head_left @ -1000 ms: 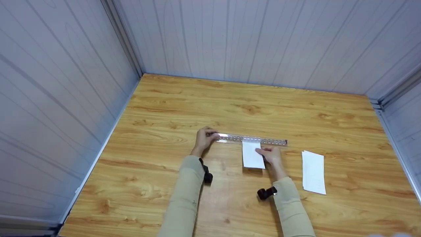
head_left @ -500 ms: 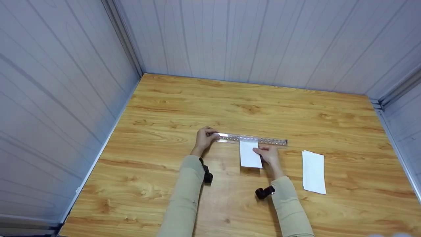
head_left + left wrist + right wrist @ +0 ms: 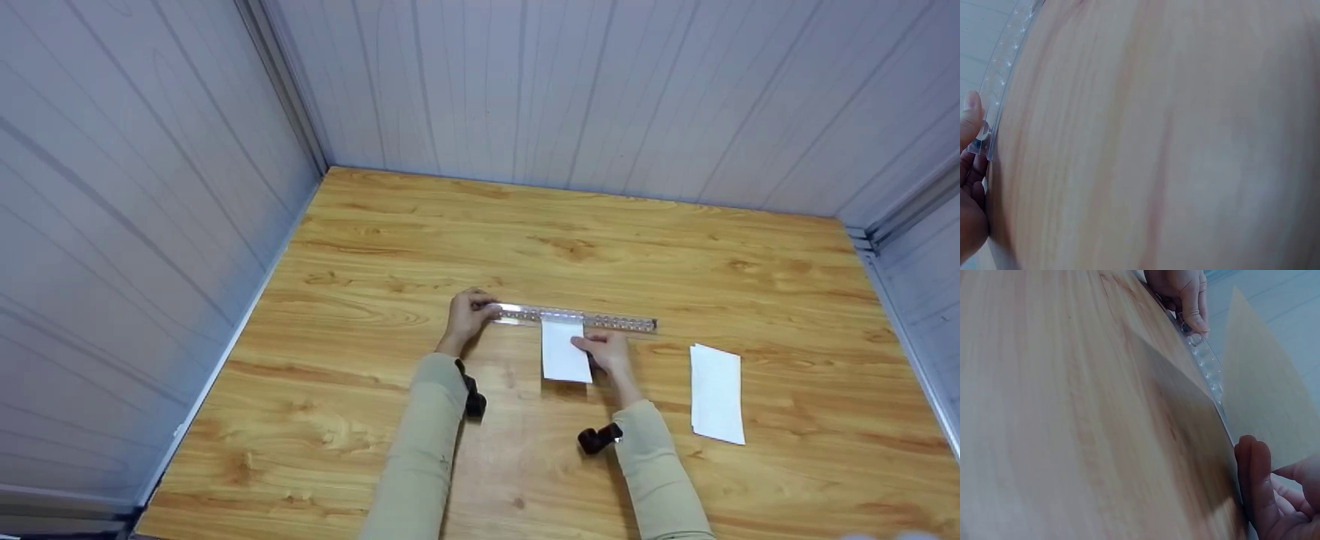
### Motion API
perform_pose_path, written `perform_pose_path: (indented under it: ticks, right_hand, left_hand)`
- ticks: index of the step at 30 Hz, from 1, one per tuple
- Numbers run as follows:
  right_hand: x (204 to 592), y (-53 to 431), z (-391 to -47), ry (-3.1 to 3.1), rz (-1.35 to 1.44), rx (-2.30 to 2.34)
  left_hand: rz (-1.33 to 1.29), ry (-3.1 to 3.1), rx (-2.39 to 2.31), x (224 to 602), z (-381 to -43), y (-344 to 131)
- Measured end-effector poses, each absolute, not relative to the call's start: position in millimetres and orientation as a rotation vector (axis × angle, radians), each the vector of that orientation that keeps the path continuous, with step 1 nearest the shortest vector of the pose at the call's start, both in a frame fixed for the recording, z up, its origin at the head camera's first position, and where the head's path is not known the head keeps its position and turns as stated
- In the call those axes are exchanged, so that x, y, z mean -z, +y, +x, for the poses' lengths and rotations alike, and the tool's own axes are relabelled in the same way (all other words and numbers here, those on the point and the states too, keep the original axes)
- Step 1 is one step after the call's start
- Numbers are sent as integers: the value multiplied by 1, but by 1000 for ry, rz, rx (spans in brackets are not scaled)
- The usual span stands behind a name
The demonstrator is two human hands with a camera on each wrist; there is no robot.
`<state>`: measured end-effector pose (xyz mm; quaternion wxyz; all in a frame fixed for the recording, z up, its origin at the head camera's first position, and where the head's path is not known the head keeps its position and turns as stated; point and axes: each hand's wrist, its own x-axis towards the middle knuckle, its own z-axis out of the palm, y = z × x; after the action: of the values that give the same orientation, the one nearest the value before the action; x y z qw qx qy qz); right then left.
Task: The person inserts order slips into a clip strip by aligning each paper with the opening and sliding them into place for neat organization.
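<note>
A clear plastic ticket rail (image 3: 622, 323) with a row of round beads inside lies across the wooden table. My left hand (image 3: 465, 318) pinches its left end between thumb and fingers; the left wrist view shows this end of the ticket rail (image 3: 1008, 56) too. From the rail's front edge a white paper slip (image 3: 562, 354) extends toward me, its top edge under the clear plastic. My right hand (image 3: 609, 352) pinches the slip's right side, thumb on top. In the right wrist view the paper slip (image 3: 1264, 388) is tilted up off the table.
More white paper slips (image 3: 716, 394) lie in a slightly fanned stack on the right. Panelled walls (image 3: 517, 97) border the wooden table (image 3: 360, 247) at the back and sides. A dark camera (image 3: 474, 401) is strapped to the left wrist, another camera (image 3: 596, 440) to the right.
My right hand and the paper slip have slid a little to the left along the ticket rail. The left hand and the rail have stayed in place.
</note>
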<state>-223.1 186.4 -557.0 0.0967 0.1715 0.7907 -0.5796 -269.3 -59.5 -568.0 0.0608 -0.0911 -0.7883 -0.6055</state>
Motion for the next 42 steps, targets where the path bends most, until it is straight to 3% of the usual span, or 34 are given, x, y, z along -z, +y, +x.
perform_pose_path:
  ticks: [5, 11, 42]
  right_hand:
    - [556, 182, -224, 2373, 498, 1686]
    - [556, 181, -224, 2463, 448, 1581]
    - [559, 170, -227, 2441, 395, 1665]
  left_hand:
    - [-333, -2331, 1864, 593, -282, -64]
    - [-288, -2337, 1909, 566, -266, -58]
    - [-256, -2388, 1791, 575, -272, -58]
